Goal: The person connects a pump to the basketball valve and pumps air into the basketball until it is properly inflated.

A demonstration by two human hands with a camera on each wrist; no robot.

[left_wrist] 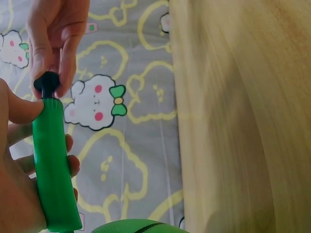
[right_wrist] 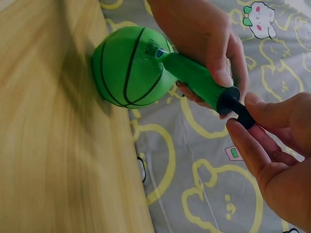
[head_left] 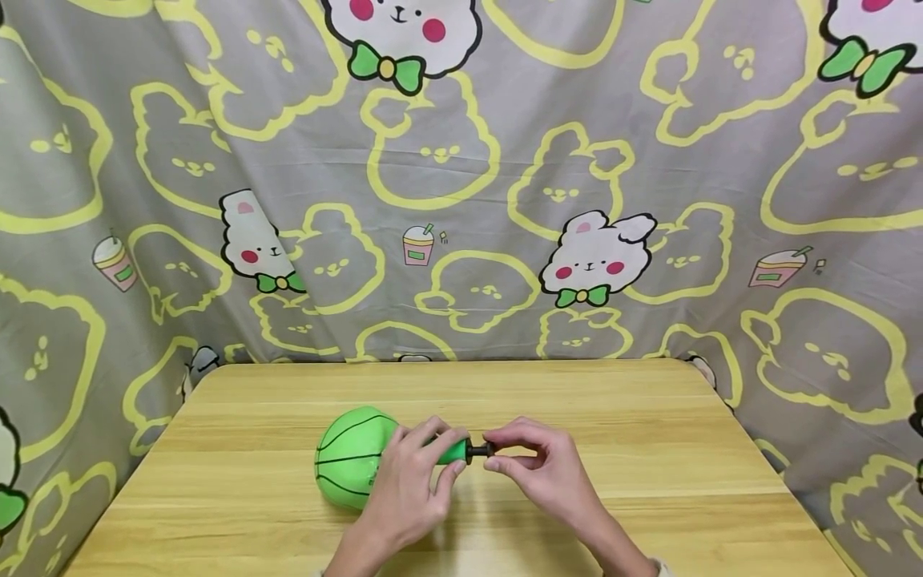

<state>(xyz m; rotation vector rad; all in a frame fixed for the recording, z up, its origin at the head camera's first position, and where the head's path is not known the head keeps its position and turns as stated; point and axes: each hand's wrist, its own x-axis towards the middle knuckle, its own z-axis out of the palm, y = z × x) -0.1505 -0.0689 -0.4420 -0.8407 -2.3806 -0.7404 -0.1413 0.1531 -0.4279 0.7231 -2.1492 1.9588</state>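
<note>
A green ball (head_left: 349, 461) with black basketball lines rests on the table, dented on its upper right side in the head view. My left hand (head_left: 414, 481) grips the green barrel of a hand pump (left_wrist: 53, 165), fingers wrapped round it. The pump's far end meets the ball, as the right wrist view shows at the blue-marked spot. My right hand (head_left: 541, 465) pinches the black pump handle (right_wrist: 244, 118) between thumb and fingers. A short stretch of black rod shows between handle and barrel.
The wooden table (head_left: 634, 401) runs back to a grey curtain (head_left: 461, 192) printed with yellow outlines and white rabbits. The curtain also hangs along both sides of the table.
</note>
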